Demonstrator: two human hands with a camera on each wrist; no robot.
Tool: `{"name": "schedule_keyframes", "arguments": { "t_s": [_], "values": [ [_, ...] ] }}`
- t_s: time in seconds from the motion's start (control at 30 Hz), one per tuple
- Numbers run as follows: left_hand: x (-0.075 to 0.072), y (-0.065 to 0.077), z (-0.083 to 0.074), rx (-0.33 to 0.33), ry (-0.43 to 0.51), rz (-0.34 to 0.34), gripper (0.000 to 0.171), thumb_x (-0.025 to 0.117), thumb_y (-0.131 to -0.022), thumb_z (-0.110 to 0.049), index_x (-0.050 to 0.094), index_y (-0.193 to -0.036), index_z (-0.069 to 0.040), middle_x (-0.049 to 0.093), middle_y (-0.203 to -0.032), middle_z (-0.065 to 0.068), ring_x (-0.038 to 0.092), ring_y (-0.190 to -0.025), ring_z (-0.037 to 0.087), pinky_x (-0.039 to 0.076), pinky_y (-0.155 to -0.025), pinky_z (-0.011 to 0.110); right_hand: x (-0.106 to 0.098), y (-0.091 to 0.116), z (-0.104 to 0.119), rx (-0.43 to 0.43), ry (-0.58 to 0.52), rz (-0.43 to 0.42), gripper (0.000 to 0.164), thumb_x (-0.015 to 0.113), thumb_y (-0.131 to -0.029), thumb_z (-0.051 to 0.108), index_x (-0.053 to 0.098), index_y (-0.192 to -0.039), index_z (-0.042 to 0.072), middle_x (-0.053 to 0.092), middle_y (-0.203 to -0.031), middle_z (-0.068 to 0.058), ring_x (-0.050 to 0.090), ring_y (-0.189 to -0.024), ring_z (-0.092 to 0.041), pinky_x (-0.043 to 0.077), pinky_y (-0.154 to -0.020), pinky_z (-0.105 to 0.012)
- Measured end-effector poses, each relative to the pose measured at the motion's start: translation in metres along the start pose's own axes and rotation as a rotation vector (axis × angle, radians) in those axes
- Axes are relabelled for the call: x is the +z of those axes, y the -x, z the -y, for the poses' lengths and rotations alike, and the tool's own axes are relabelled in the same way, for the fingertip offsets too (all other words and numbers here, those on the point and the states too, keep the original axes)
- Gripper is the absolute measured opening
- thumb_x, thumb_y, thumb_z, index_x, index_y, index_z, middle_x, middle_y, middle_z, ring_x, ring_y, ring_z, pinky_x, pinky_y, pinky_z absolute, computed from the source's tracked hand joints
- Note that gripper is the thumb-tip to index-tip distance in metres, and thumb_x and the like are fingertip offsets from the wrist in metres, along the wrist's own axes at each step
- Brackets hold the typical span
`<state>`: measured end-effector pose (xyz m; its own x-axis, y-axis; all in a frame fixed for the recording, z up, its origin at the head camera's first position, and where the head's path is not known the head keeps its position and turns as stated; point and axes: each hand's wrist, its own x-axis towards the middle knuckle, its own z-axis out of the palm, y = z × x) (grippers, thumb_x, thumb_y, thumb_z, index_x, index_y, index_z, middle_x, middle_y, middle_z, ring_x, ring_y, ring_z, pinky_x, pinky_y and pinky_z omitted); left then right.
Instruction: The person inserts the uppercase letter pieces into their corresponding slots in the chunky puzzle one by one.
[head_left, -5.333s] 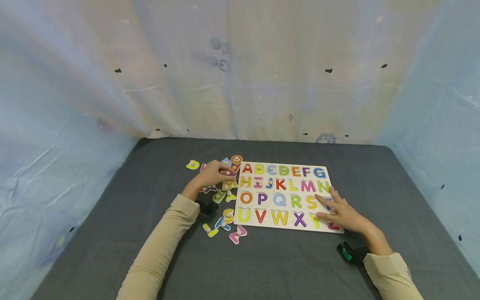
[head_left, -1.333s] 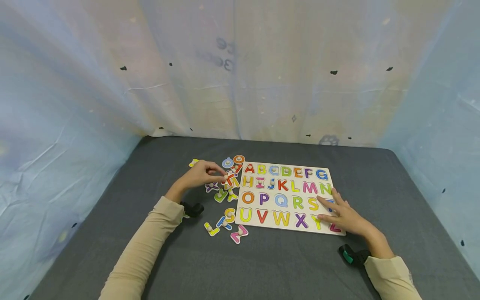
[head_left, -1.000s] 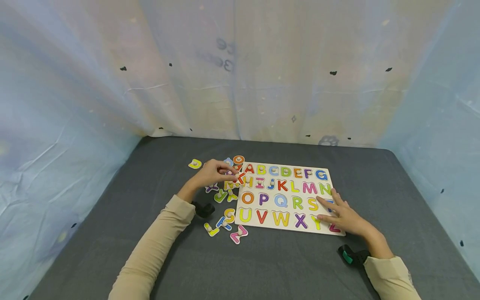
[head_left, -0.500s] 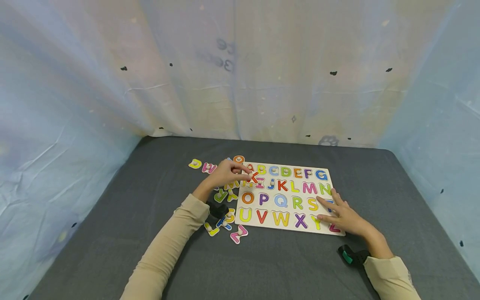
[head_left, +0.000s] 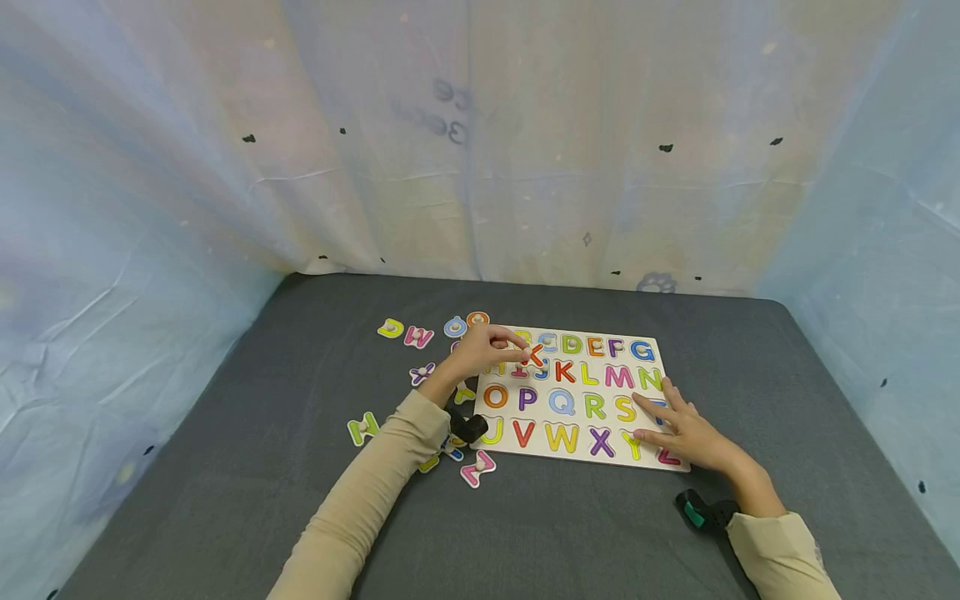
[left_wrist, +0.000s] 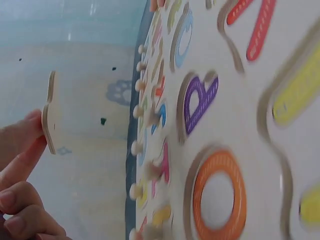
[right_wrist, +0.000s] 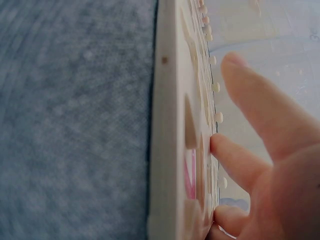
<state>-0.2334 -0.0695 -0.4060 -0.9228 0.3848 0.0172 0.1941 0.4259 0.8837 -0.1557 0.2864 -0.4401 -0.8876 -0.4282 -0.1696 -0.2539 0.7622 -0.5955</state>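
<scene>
My left hand (head_left: 480, 353) pinches a red letter K piece (head_left: 535, 355), apparently by its knob, above the upper left part of the white alphabet board (head_left: 542, 417). In the left wrist view the K piece (left_wrist: 49, 117) is seen edge-on, raised clear of the board. A red K slot (head_left: 564, 371) lies just to its right. Letters A to F, H, I and J carry knobs; some are partly hidden behind the left hand. My right hand (head_left: 686, 427) rests on the board's right side with spread fingers, covering part of the T and Z. The right wrist view shows its fingertips touching the board.
Loose knobbed letters lie left of the board, among them a yellow U (head_left: 390, 328), a pink M or W (head_left: 418, 337), a purple X (head_left: 422, 374), a green H or N (head_left: 363, 429) and a pink Z or N (head_left: 478, 469). The left forearm hides others. Grey cloth covers the table (head_left: 570, 533).
My left hand has picked up the K from the loose letters and carried it right, over the board's upper rows. The right hand stays in place on the board.
</scene>
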Motion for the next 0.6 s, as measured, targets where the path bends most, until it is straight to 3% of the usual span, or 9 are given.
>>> {"name": "schedule_keyframes", "arguments": {
  "t_s": [0.3, 0.6],
  "values": [
    [0.023, -0.01, -0.003, -0.046, 0.0, -0.022, 0.02, 0.074, -0.085, -0.026, 0.077, -0.098, -0.011, 0.03, -0.051, -0.006, 0.024, -0.05, 0.01, 0.026, -0.054, 0.023, 0.0, 0.001, 0.0, -0.001, -0.002, 0.004, 0.073, 0.066, -0.088, 0.038, 0.038, -0.146, 0.003, -0.003, -0.156, -0.037, 0.003, -0.138, -0.066, 0.005, -0.103, -0.078],
    [0.044, -0.02, 0.0, -0.067, -0.001, -0.025, 0.02, 0.073, -0.086, -0.023, 0.076, -0.099, -0.009, 0.031, -0.051, -0.004, 0.025, -0.048, 0.01, 0.03, -0.053, 0.022, 0.001, 0.001, 0.001, 0.023, 0.017, 0.01, 0.074, 0.067, -0.088, 0.039, 0.038, -0.147, 0.006, -0.003, -0.157, -0.036, 0.004, -0.137, -0.067, 0.007, -0.102, -0.079]
  ]
}}
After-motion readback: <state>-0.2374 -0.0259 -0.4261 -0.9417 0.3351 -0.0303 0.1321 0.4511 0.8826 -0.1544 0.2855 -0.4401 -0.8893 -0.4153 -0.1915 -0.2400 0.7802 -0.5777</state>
